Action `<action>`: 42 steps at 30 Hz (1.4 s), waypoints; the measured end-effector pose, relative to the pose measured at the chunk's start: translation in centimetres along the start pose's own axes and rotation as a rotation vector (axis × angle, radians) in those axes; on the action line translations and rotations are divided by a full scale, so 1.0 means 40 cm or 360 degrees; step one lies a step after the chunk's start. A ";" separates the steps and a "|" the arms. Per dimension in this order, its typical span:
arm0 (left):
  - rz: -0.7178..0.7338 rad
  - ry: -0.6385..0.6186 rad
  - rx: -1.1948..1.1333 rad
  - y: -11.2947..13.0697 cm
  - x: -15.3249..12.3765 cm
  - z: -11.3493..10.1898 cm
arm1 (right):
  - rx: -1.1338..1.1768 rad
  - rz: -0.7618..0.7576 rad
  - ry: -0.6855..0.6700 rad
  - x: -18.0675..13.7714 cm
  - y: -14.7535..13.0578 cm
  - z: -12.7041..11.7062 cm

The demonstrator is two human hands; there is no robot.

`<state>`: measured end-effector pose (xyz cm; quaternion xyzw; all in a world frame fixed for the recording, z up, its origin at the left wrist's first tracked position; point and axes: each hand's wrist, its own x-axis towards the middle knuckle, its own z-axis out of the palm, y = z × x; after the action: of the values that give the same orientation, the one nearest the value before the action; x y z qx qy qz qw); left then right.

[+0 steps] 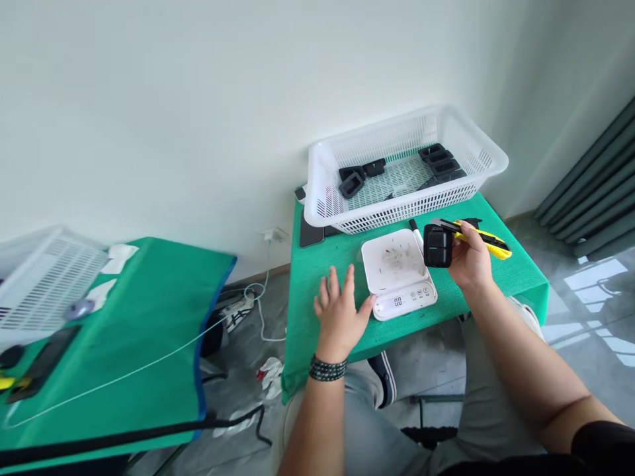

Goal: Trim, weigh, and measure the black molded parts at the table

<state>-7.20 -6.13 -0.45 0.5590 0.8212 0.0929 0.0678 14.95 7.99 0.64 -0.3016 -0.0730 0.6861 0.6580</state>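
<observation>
Head view: right hand is clutching a black part and yellow knife at 2 o'clock of the scale, reading probably 0; left hand is resting open, empty.

White perforated plastic basket at back of my green-covered bench, small black plastic parts inside; second green bench to my left.
</observation>
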 end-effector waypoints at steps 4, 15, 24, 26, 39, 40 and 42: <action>0.0164 0.0137 -0.0206 0.028 -0.003 0.015 | 0.0031 0.0082 -0.0033 0.004 0.010 0.000; 0.0181 -0.0011 -0.0022 0.107 0.022 0.007 | -0.0007 0.0089 -0.0062 0.006 0.006 -0.005; 0.0072 0.0061 -0.0030 -0.075 0.115 -0.052 | 0.0013 0.0089 -0.0011 -0.004 -0.019 -0.005; 0.0170 0.0072 -0.0242 -0.066 0.123 -0.043 | -0.0012 0.0056 -0.0028 -0.006 -0.024 -0.009; -0.0091 0.0321 -0.0218 -0.032 0.172 -0.027 | -0.0051 0.0058 -0.0032 -0.001 -0.053 -0.027; -0.0003 0.0337 -0.0263 -0.024 0.172 -0.021 | -0.0058 0.0061 -0.0038 0.000 -0.053 -0.029; 0.0210 0.0191 -0.0296 0.003 0.170 -0.006 | -0.0075 0.0072 -0.0050 0.002 -0.054 -0.033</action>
<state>-9.62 0.24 -0.25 0.5964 0.7731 0.2060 0.0638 17.48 7.93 0.62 -0.3077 -0.0928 0.7035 0.6338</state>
